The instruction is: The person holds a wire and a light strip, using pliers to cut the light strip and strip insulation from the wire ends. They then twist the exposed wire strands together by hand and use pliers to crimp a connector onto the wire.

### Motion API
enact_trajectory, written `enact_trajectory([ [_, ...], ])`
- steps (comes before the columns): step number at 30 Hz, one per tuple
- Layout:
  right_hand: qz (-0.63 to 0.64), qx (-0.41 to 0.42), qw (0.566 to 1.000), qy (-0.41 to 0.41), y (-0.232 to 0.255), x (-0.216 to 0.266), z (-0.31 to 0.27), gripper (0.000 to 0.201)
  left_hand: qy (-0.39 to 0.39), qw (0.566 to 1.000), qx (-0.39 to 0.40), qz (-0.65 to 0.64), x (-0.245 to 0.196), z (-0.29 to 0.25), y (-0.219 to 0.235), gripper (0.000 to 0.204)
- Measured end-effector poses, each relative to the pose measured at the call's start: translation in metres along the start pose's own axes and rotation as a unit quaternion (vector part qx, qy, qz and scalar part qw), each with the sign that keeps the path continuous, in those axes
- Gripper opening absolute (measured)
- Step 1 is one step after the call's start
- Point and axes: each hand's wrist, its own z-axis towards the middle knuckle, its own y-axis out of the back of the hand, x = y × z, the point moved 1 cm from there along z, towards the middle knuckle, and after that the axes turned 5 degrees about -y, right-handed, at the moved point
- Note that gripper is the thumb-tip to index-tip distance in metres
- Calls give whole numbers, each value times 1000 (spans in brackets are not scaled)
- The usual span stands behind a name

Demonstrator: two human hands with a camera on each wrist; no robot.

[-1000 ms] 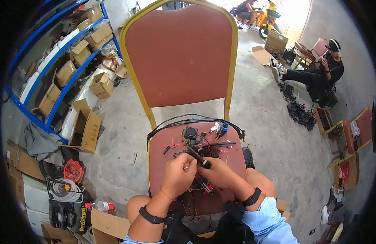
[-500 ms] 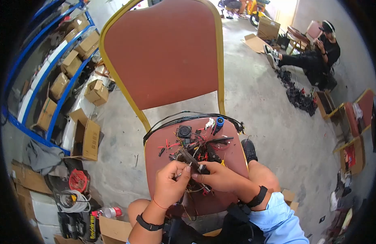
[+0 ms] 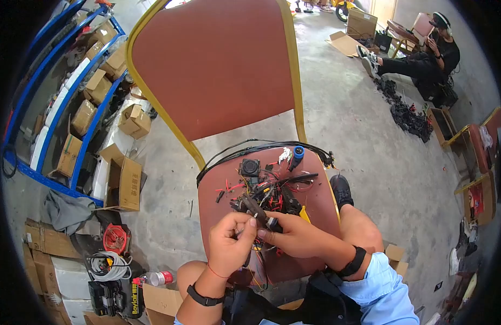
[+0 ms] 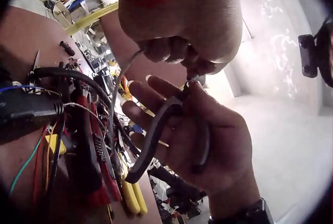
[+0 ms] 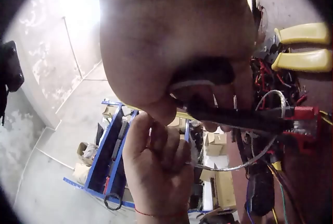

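My left hand (image 3: 228, 242) pinches a thin grey cable (image 4: 117, 86) close to its end, between thumb and curled fingers. My right hand (image 3: 302, 236) holds small pliers (image 4: 156, 140) with dark curved handles across its palm and fingers. At the pliers' tip, right by my left fingertips, is the cable's end. Both hands meet over the front of the red chair seat (image 3: 218, 222). Under and beyond them lies a tangle of coloured wires (image 5: 265, 81) with black and red parts. Yellow-handled pliers (image 5: 304, 49) lie among these wires, beside my right hand.
A black square device (image 3: 250, 168) and a blue connector (image 3: 297, 156) lie farther back on the seat. Black cable (image 3: 245, 144) runs along its rear edge. Blue shelving (image 3: 82, 146) with boxes stands left; a seated person (image 3: 423, 65) is at the far right.
The head view has shifted, so the chair back sits farther left. Both hands stay together over the seat, with small finger movements. Yellow handles now show beside my right hand.
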Motion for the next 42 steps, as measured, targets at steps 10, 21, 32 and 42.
enact_trajectory([
  [10,-45,-37,998,30,-4,-4,3,45,-6,1000,7,13,-5,0,2,7],
  [21,-193,-106,975,38,-3,12,-3,32,-31,996,20,82,-14,-2,6,6],
  [32,-476,-299,798,219,-2,4,6,22,64,996,-15,66,-29,-8,-2,5],
  [42,-323,-252,909,80,-9,2,18,18,60,996,-7,66,-10,5,-1,8],
])
